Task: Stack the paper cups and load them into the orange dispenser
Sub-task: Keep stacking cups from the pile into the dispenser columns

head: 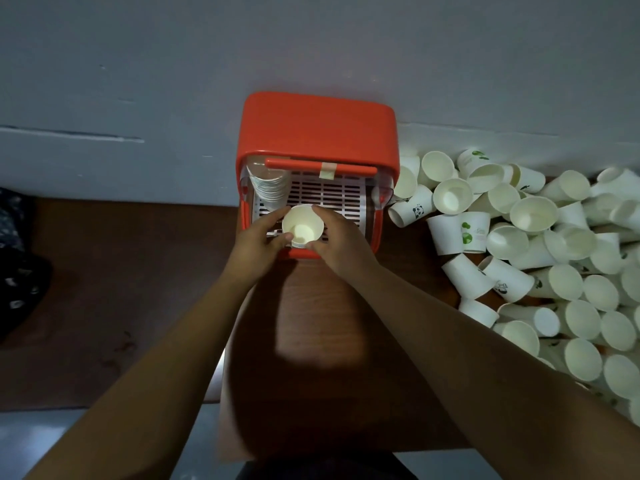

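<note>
So far one stack of cups (269, 184) stands inside the orange dispenser (317, 133) at ten o'clock. Both hands, left (258, 242) and right (337, 242), clasp a second stack (303, 227) over its grille. A large loose pile (540, 258) waits on the desk (138, 271) at three o'clock.

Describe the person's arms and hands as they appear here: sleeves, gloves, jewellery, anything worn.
Both forearms are bare from the bottom edge of the picture to the wrists, with no sleeves in view. The left hand and the right hand wear no gloves. No watch, bracelet or ring shows on the visible sides. The light is dim, so finer marks cannot be told.
</note>
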A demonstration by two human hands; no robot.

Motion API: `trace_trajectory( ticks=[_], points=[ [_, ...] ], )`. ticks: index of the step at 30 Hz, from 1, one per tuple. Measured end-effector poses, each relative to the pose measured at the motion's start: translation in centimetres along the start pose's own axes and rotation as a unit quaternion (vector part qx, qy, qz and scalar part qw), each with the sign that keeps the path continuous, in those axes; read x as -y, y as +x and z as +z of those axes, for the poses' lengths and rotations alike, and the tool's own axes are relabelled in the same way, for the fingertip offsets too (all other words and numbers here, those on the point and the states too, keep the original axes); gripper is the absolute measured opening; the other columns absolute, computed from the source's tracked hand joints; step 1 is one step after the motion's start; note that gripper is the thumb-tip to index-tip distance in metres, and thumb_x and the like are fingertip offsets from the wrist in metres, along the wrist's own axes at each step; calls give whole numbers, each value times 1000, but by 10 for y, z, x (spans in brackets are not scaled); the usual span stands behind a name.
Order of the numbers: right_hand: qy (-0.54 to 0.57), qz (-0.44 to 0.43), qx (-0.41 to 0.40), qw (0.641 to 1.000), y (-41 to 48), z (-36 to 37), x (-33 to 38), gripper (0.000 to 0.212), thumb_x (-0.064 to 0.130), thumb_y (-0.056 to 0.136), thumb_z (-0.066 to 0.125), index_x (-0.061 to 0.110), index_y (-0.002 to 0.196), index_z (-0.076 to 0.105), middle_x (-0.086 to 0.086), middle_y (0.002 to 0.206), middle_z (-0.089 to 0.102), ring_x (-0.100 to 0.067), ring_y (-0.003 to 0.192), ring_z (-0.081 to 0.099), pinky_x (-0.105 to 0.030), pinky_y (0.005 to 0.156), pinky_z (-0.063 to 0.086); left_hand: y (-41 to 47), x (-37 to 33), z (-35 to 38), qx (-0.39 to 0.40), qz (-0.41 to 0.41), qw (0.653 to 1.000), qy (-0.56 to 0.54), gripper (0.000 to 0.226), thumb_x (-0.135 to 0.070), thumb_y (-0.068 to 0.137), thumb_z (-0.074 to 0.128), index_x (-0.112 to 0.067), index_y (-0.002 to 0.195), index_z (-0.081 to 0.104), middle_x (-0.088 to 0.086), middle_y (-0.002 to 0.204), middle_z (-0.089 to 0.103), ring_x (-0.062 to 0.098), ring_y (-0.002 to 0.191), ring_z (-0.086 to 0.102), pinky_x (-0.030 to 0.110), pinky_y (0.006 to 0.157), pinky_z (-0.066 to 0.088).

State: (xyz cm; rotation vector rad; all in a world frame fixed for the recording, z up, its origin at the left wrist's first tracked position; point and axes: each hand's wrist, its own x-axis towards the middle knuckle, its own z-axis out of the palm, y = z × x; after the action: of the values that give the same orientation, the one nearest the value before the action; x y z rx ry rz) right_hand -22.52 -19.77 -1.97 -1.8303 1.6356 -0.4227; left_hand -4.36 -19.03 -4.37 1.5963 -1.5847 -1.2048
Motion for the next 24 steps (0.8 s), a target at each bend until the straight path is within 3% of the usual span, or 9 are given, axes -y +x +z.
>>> trace_trajectory(
  ticks=[5, 8, 10, 12, 14, 16, 18, 21, 24],
  points=[
    [38, 41, -13, 998, -25, -13, 9, 69, 27, 84, 75, 10, 142, 42, -6, 141, 50, -18, 129, 46, -18, 95, 29, -10, 3, -2, -35, -3, 998, 46, 42, -27, 94, 65, -20, 134, 56, 2, 133, 55, 17, 118, 57, 43, 100, 51],
    [48, 67, -33, 996, -62, -27, -5, 60, 27, 88, 70, 17, 140, 43, 6, 134, 48, -1, 118, 42, -12, 95, 30, -28, -5, 2, -88, -38, 995, 11, 28, -20, 94, 64, -15, 121, 59, 4, 122, 52, 18, 106, 59, 38, 94, 54],
    [30, 84, -60, 994, -95, -36, -24, 56, 31, 89, 68, 19, 139, 44, 7, 135, 45, -1, 120, 41, -14, 100, 35, -43, -14, 12, -78, -29, 996, 13, 19, -16, 94, 63, -13, 113, 62, 4, 116, 55, 18, 101, 61, 32, 90, 53],
    [-8, 115, -76, 990, -127, -47, -47, 57, 33, 88, 67, 16, 139, 46, -2, 140, 45, -13, 130, 43, -30, 109, 38, -57, -22, 28, -32, -23, 999, 9, 12, -14, 95, 62, -11, 107, 62, 5, 110, 59, 16, 94, 61, 30, 84, 50],
    [-44, 165, -78, 982, -159, -64, -71, 56, 32, 87, 68, 13, 136, 48, -6, 139, 46, -19, 131, 43, -38, 110, 38, -66, -32, 50, 37, -26, 999, 8, 6, -11, 96, 60, -11, 102, 63, 2, 101, 63, 9, 87, 59, 29, 80, 46],
    [-74, 199, -95, 973, -192, -82, -95, 55, 31, 86, 70, 12, 133, 51, -8, 135, 49, -22, 127, 46, -38, 108, 40, -71, -44, 77, 120, -27, 992, 37, 4, -16, 95, 61, -13, 98, 64, -1, 97, 66, 6, 85, 58, 29, 80, 45],
    [-94, 229, -128, 960, -225, -99, -123, 54, 29, 83, 72, 10, 129, 53, -11, 129, 52, -27, 122, 49, -38, 104, 41, -75, -60, 108, 189, -5, 978, 92, 11, -25, 94, 63, -15, 97, 65, 1, 98, 68, 13, 89, 61, 31, 83, 48],
    [-101, 280, -171, 939, -268, -125, -158, 51, 23, 79, 75, 2, 121, 57, -18, 120, 55, -33, 112, 52, -38, 92, 41, -79, -85, 161, 240, 34, 962, 122, 21, -35, 91, 64, -14, 94, 66, 4, 97, 68, 20, 90, 62, 35, 84, 50],
    [-113, 316, -202, 920, -300, -147, -186, 47, 24, 73, 79, 1, 109, 60, -19, 105, 57, -33, 97, 54, -35, 77, 41, -81, -110, 218, 272, 29, 952, 137, 18, -33, 91, 67, -15, 94, 65, 4, 99, 66, 21, 92, 62, 37, 83, 52]
  ],
)
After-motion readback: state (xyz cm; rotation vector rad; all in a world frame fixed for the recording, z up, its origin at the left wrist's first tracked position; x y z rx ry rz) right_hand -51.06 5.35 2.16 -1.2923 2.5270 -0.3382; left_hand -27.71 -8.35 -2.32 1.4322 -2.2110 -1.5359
